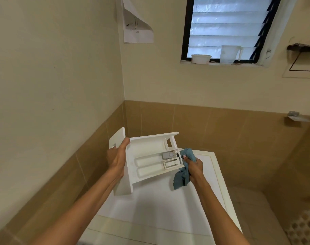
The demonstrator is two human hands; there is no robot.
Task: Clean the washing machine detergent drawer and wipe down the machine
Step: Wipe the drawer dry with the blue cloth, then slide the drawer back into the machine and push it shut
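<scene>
White detergent drawer (150,156), three compartments, tilted, blue cloth (183,172) at end

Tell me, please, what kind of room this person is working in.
Probably a home laundry or utility room: a white washing machine stands by the tan wall tiles, and its detergent drawer is held above it, next to a blue cloth.

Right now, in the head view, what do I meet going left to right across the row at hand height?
First the left hand → detergent drawer → right hand. The blue cloth gripped by the right hand overlaps it, so I leave it unplaced.
</scene>
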